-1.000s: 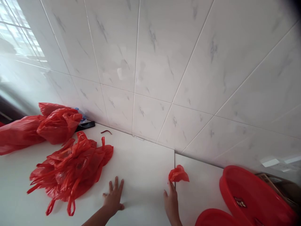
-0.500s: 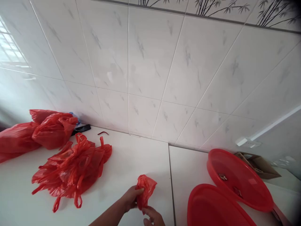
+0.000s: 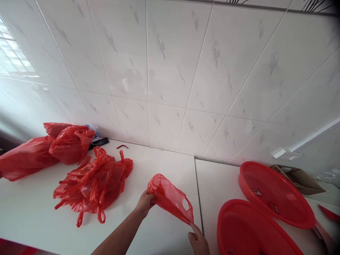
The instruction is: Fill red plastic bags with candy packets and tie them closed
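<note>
A small red plastic bag is stretched out above the white counter, between my two hands. My left hand pinches its upper left end. At the bottom edge of the view my right hand pinches its lower right corner, near a handle hole. Both hands are closed on the bag.
A heap of flat red bags lies left of my hands. Two stuffed red bags sit further left by the tiled wall, beside a dark flat object. Two red plastic basins overlap at the right, with a cardboard box behind.
My right hand brought the crumpled bag from the right to the middle, my left hand left the counter and took hold of it, and both have now pulled it out long.
</note>
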`<move>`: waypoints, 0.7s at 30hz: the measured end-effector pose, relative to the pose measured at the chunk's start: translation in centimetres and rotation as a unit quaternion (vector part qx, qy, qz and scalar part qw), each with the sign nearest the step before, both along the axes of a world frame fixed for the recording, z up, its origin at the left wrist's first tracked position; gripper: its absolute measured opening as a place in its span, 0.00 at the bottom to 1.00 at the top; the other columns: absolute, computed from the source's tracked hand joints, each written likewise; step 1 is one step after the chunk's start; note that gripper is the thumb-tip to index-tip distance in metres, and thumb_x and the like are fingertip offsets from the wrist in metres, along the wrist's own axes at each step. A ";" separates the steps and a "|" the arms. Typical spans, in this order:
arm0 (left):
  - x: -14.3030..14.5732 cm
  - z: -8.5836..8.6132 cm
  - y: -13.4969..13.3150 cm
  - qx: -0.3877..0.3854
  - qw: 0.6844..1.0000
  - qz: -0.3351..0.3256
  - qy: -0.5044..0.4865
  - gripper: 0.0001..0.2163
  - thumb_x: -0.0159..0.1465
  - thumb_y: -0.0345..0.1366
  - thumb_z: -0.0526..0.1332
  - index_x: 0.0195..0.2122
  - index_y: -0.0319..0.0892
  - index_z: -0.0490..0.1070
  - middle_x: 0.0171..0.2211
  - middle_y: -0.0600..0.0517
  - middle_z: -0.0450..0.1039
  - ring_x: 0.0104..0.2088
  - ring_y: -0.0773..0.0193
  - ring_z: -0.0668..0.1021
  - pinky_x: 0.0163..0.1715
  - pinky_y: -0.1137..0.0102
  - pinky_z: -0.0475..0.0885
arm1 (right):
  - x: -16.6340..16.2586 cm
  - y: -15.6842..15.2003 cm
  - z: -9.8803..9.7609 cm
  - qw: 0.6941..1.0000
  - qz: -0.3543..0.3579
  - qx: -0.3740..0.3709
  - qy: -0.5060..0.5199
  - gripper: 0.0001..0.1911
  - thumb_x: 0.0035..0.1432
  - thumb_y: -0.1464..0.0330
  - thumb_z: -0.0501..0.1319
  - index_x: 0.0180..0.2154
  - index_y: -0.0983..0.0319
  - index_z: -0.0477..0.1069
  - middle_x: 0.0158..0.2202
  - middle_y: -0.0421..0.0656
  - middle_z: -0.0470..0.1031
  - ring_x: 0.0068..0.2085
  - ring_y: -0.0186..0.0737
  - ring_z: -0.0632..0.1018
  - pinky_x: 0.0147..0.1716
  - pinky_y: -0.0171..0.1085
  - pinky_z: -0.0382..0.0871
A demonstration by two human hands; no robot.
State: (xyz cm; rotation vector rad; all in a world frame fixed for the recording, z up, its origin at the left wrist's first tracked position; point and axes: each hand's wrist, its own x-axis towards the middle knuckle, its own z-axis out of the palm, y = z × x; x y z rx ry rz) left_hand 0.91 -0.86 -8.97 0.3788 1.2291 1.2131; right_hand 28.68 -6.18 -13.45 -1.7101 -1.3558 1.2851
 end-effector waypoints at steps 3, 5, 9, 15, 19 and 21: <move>-0.4 0.5 -0.1 0.014 1.000 -0.019 0.006 0.09 0.46 0.29 0.66 0.30 0.39 0.73 0.27 0.51 0.76 0.30 0.62 0.77 0.35 0.67 0.73 | 0.7 0.6 -0.6 0.998 0.044 0.011 -0.031 0.25 0.45 0.56 0.58 0.42 0.62 0.77 0.45 0.50 0.78 0.45 0.50 0.78 0.46 0.42 0.72; -0.4 0.9 -0.3 0.019 0.999 -0.041 0.010 0.08 0.46 0.29 0.65 0.30 0.38 0.74 0.26 0.50 0.76 0.30 0.61 0.77 0.34 0.67 0.72 | 0.6 1.1 -0.1 0.995 0.056 0.040 -0.070 0.23 0.46 0.56 0.58 0.40 0.63 0.76 0.47 0.53 0.76 0.49 0.53 0.77 0.49 0.44 0.71; 0.7 1.6 -1.0 0.025 0.994 -0.102 0.015 0.08 0.46 0.29 0.65 0.30 0.38 0.74 0.26 0.50 0.77 0.28 0.60 0.78 0.31 0.67 0.71 | -1.8 2.0 3.5 0.975 0.004 0.163 -0.148 0.30 0.51 0.58 0.57 0.54 0.64 0.65 0.59 0.55 0.65 0.61 0.53 0.65 0.60 0.49 0.60; 2.8 2.0 -1.3 0.022 0.986 -0.159 0.033 0.09 0.44 0.26 0.62 0.29 0.39 0.73 0.24 0.51 0.76 0.25 0.62 0.77 0.27 0.69 0.69 | -5.4 4.2 5.3 0.987 0.121 0.044 -0.092 0.36 0.42 0.64 0.65 0.56 0.59 0.64 0.49 0.47 0.76 0.48 0.48 0.77 0.42 0.39 0.72; 0.6 1.7 -0.5 -0.005 0.993 -0.080 0.090 0.09 0.45 0.28 0.60 0.29 0.42 0.68 0.20 0.57 0.71 0.21 0.68 0.72 0.22 0.74 0.63 | -2.8 6.5 3.3 0.992 0.037 -0.057 -0.108 0.12 0.52 0.61 0.55 0.30 0.61 0.72 0.28 0.45 0.79 0.31 0.43 0.79 0.28 0.35 0.67; -1.1 1.4 -0.3 -0.025 0.992 -0.040 0.117 0.09 0.47 0.29 0.60 0.30 0.43 0.67 0.19 0.59 0.69 0.19 0.70 0.70 0.21 0.75 0.62 | -1.0 7.5 2.9 0.990 -0.004 -0.062 -0.125 0.11 0.52 0.63 0.53 0.31 0.61 0.71 0.30 0.47 0.79 0.31 0.43 0.79 0.28 0.35 0.68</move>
